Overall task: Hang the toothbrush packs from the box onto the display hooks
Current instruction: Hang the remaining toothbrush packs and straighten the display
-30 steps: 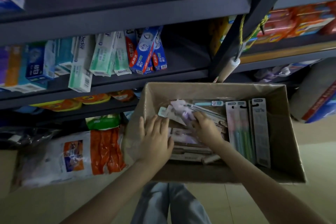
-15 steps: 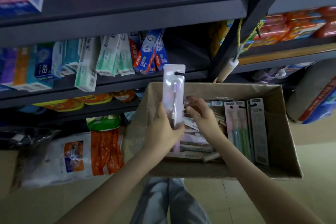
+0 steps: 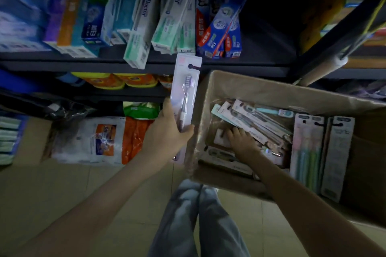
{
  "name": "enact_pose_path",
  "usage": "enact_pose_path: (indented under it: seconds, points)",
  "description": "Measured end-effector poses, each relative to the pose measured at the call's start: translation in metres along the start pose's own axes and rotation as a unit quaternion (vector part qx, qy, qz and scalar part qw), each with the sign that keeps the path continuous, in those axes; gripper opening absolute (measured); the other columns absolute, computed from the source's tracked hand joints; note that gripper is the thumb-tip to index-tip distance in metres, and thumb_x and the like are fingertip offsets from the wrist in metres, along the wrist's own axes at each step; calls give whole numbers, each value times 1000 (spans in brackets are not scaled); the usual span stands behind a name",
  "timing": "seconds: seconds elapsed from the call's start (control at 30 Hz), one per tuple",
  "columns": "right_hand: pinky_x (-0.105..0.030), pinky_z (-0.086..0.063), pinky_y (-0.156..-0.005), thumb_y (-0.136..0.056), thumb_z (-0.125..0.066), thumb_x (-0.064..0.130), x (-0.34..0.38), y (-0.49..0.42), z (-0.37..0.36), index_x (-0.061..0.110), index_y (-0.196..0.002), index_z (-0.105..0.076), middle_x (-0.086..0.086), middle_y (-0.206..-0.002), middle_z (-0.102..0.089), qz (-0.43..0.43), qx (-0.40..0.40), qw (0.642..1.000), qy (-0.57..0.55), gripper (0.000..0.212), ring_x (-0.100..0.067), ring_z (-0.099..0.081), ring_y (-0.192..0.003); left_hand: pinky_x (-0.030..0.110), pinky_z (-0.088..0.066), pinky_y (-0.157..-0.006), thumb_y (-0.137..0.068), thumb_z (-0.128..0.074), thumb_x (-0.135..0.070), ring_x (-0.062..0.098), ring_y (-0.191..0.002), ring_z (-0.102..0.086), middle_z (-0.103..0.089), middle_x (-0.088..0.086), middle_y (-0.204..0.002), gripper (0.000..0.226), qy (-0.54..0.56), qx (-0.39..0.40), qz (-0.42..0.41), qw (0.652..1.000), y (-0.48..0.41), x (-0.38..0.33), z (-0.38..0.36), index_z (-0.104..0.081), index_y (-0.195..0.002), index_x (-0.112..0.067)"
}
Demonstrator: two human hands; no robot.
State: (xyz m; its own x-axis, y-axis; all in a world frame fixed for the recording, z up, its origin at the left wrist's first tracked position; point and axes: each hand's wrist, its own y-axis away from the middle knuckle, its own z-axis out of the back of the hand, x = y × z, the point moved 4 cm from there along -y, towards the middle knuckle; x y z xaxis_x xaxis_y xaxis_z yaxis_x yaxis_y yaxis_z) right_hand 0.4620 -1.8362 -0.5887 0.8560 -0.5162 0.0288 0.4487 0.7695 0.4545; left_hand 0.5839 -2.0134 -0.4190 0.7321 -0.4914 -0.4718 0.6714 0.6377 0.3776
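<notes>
Purple and clear plastic stand out at the centre of the frame: one toothbrush pack point(image 3: 184, 98) is upright just left of the cardboard box point(image 3: 271, 89), its hang hole at the top edge, level with the lip of the shelf that carries the toothpaste cartons point(image 3: 146, 27). A second ago both hands were down among the stock in the box. Half a second ago the left hand had this pack raised over the box's left wall, with the right hand's fingers beside it. Since then the pack has moved clear of the box to the left, and the right hand has gone back inside. One pack therefore looks picked and ready to hang, though no display hook is in view, so where it will go cannot be told. The left hand point(image 3: 167, 135) grips the pack's lower half, thumb along the left edge and fingers wrapped round the right. The right hand point(image 3: 240, 140) lies palm down on the loose packs point(image 3: 257, 119) in the box at centre right, its fingers bent onto a pale card. Whether it has hold of one cannot be told.
</notes>
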Motion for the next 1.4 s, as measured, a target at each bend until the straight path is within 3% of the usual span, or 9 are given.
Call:
enact_pose_path:
  seconds: [0.1, 0.27, 0.43, 0.53, 0.63, 0.8, 1.0, 1.17, 1.4]
  points:
    - [-40, -55, -69, -44, -91, 20, -1, 5, 1, 3, -107, -63, -17, -97, -65, 46, -27, 999, 4, 70, -32, -65, -85, 14, -31, -40, -89, -63, -41, 0, -55, -43, -51, -3, -87, 85, -8, 7, 0, 1000, 4, -2, -1, -11, -150, -13]
    - [-47, -35, -104, -87, -53, 39, -2, 13, 36, 6, -141, -36, -15, -135, -45, 19, -89, 987, -136, 66, -33, -42, -125, 15, -24, -42, -90, -61, -42, 2, -54, -44, -49, -5, -80, 85, -14, 12, -7, 1000, 11, -11, 6, -9, -150, -11]
    - [-36, -45, -91, -80, -62, 24, -4, 60, 121, 4, -134, -41, -11, -121, -45, -29, -307, 873, -379, 62, -27, -47, -108, 21, -26, -46, -88, -62, -42, 13, -63, -49, -60, 13, -109, 89, 8, 16, -33, 999, 26, -32, 33, -8, -151, -10]
    - [-23, -39, -87, -79, -58, 28, -2, 89, 179, -4, -130, -41, -12, -114, -44, -11, -414, 823, -388, 62, -22, -43, -104, 28, -35, -54, -88, -62, -45, 23, -80, -59, -56, 13, -122, 90, -1, 5, -60, 998, 39, -56, 62, -8, -151, -11]
    - [-15, -36, -97, -82, -57, 31, -5, 111, 245, -8, -132, -40, -13, -120, -44, 22, -478, 787, -390, 66, -16, -41, -115, 22, -28, -47, -87, -62, -47, 9, -62, -48, -54, 4, -93, 90, -2, -53, -115, 992, 60, -91, 110, -8, -151, -15]
    - [-25, -39, -96, -82, -58, 31, -5, 141, 358, -3, -134, -41, -15, -121, -48, 63, -574, 744, -336, 64, -24, -45, -114, 26, -31, -54, -85, -64, -47, 22, -84, -57, -58, 10, -112, 93, 29, -174, -206, 962, 86, -147, 200, -7, -152, -18]
    - [-44, -47, -95, -83, -57, 36, 6, 181, 488, 7, -140, -37, 10, -124, -39, 113, -665, 661, -329, 67, -18, -44, -122, 29, -35, -64, -85, -65, -44, 23, -88, -56, -57, 10, -123, 92, 53, -285, -274, 917, 95, -203, 293, -8, -152, -17]
    - [-27, -50, -92, -89, -59, 46, 10, 205, 570, 29, -141, -37, 31, -130, -40, 129, -742, 595, -282, 59, -4, -51, -118, 21, -37, -55, -85, -62, -51, 13, -82, -57, -54, -1, -122, 96, 86, -373, -346, 857, 101, -235, 366, 3, -152, -27]
    - [-12, -44, -83, -82, -65, 38, 4, 189, 636, 45, -129, -41, 33, -116, -48, 78, -729, 618, -283, 53, 4, -52, -106, 8, -38, -56, -85, -60, -53, 9, -95, -55, -48, -1, -138, 96, 152, -395, -367, 829, 70, -249, 435, 3, -152, -24]
